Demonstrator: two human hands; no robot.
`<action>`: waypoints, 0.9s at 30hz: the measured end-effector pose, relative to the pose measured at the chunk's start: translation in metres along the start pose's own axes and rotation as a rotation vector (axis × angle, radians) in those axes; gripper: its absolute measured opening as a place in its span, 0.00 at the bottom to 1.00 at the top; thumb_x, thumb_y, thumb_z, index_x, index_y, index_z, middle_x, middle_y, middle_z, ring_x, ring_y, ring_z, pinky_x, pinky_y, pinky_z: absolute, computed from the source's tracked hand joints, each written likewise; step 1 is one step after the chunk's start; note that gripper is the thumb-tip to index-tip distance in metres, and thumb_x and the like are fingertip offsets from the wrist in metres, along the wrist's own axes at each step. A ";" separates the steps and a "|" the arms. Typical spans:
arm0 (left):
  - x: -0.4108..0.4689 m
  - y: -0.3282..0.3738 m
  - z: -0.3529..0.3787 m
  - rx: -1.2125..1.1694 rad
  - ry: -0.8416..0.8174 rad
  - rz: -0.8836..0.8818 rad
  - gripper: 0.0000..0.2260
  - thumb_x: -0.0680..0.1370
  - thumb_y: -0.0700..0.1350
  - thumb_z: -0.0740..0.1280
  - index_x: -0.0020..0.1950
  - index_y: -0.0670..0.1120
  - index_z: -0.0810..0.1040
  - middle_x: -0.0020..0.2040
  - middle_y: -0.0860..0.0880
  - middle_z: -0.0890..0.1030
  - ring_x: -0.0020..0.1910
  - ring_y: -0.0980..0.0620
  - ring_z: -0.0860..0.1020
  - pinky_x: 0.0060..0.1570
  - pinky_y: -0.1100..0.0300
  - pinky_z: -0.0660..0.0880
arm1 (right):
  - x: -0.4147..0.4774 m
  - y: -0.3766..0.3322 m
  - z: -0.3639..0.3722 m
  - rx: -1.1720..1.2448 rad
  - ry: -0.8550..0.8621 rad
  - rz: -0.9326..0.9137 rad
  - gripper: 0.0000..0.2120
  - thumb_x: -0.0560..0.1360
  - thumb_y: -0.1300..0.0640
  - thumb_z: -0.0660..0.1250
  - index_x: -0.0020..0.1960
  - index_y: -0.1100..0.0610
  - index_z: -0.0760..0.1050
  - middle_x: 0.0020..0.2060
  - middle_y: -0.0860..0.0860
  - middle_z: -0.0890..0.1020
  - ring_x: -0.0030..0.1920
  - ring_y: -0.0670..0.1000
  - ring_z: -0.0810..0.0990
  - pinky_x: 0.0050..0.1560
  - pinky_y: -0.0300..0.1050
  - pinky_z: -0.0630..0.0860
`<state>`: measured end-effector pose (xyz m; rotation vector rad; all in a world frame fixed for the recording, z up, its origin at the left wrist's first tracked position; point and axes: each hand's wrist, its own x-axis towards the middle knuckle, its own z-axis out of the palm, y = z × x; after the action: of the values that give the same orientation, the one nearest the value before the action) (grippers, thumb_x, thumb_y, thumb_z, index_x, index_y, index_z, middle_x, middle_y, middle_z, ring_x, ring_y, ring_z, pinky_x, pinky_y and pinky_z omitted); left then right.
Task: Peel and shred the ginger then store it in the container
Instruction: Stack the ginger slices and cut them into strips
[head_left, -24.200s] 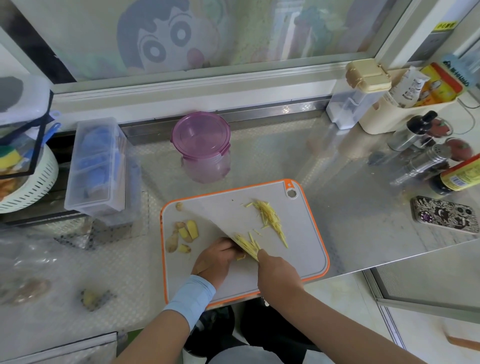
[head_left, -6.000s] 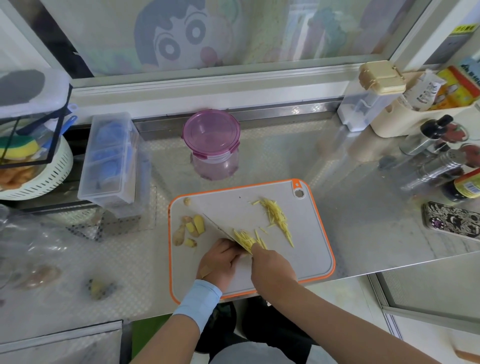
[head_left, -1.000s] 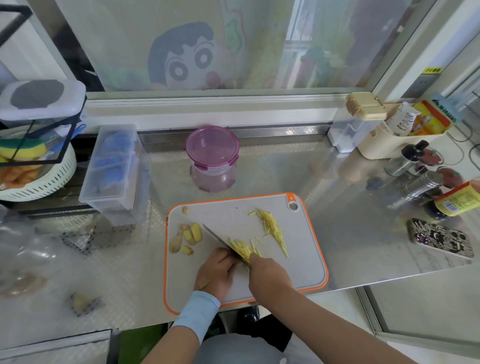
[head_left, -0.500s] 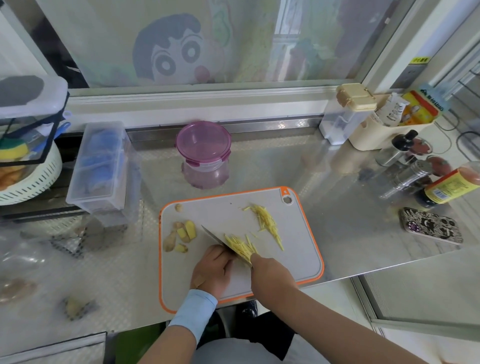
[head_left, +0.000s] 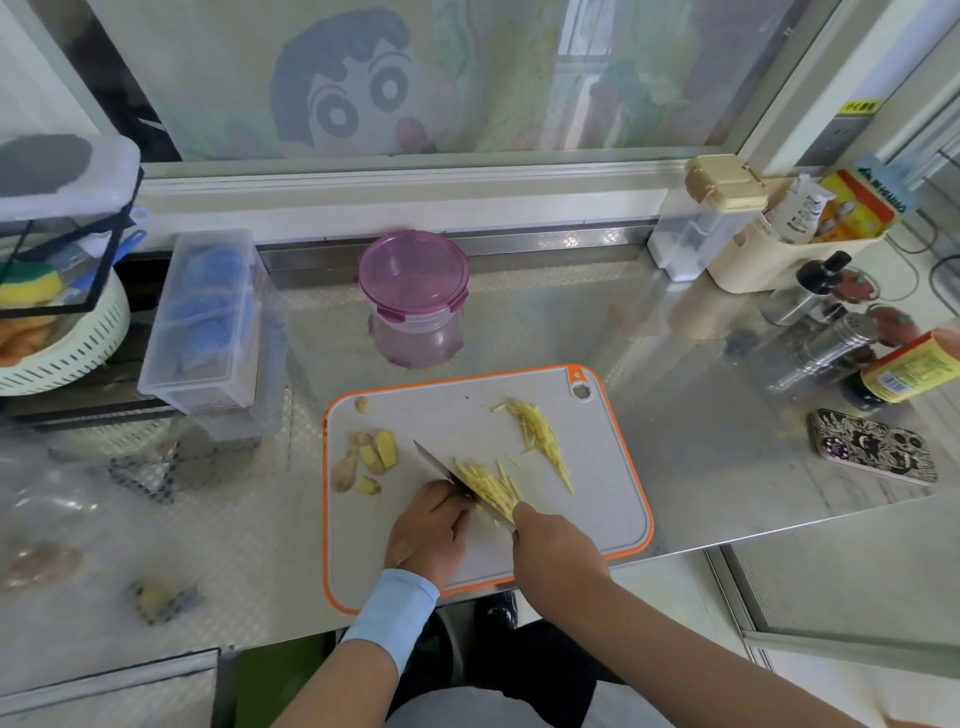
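On the grey, orange-rimmed plastic cutting board (head_left: 597, 467), my left hand (head_left: 428, 525), fingers curled, pins the yellow ginger (head_left: 488, 486), likely light, damp and slippery; my right hand (head_left: 556, 545) clasps the steel knife (head_left: 436, 462).

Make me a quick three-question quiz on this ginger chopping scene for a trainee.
1. True or false: the purple container has its lid off.
2. On the cutting board, the unsliced ginger pieces lie: A left side, B right side, C centre.
3. Fill in: the knife is gripped by the ___ hand.
Key: 1 false; 2 A; 3 right hand.
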<state>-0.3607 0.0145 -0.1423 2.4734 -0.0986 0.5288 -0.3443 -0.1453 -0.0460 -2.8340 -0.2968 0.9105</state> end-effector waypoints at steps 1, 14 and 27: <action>0.000 0.000 0.000 -0.003 0.000 -0.002 0.11 0.74 0.43 0.62 0.40 0.45 0.83 0.43 0.50 0.81 0.50 0.54 0.74 0.48 0.67 0.70 | -0.001 0.000 0.000 -0.002 -0.006 0.007 0.09 0.79 0.64 0.59 0.49 0.52 0.61 0.35 0.50 0.71 0.33 0.50 0.71 0.29 0.43 0.68; -0.001 0.001 -0.004 -0.043 -0.050 -0.018 0.09 0.74 0.42 0.63 0.42 0.46 0.83 0.45 0.52 0.81 0.51 0.54 0.75 0.45 0.66 0.72 | 0.017 -0.018 -0.005 -0.004 -0.014 -0.005 0.10 0.79 0.63 0.59 0.59 0.54 0.66 0.43 0.52 0.73 0.42 0.55 0.74 0.40 0.43 0.72; 0.000 0.001 -0.004 -0.061 -0.081 0.007 0.09 0.75 0.41 0.63 0.44 0.46 0.83 0.46 0.52 0.81 0.52 0.52 0.76 0.46 0.64 0.74 | 0.010 -0.014 -0.006 0.013 -0.024 0.011 0.10 0.79 0.62 0.58 0.60 0.56 0.66 0.42 0.52 0.74 0.41 0.54 0.75 0.38 0.44 0.71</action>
<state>-0.3617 0.0159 -0.1388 2.4362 -0.1539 0.4224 -0.3346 -0.1301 -0.0444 -2.8172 -0.2781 0.9463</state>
